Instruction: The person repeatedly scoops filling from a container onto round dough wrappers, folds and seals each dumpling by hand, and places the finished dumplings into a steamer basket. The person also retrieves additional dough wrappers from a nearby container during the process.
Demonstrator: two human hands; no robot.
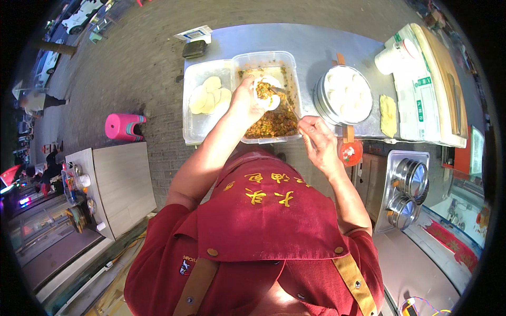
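A round white dough wrapper (273, 103) lies in my left hand (248, 100), with a mound of reddish-brown chopped filling (264, 91) on it. My right hand (318, 138) grips the handle of a metal spoon or spatula (295, 114), whose head touches the filling. Both hands are over or beside a clear plastic tub (297, 79) of the same filling, its contents heaped towards my side. To the left, a second clear plastic tub (190, 128) holds several flat pale dough rounds (209, 96).
Right of the tubs stands a round metal steamer (322, 98) with pale, overexposed pieces inside. Beyond are a yellow cloth (388, 114), white cups (389, 59) and a carton (415, 94). A red bowl (350, 153) sits below the table edge. A pink stool (120, 126) stands on the paving at left.
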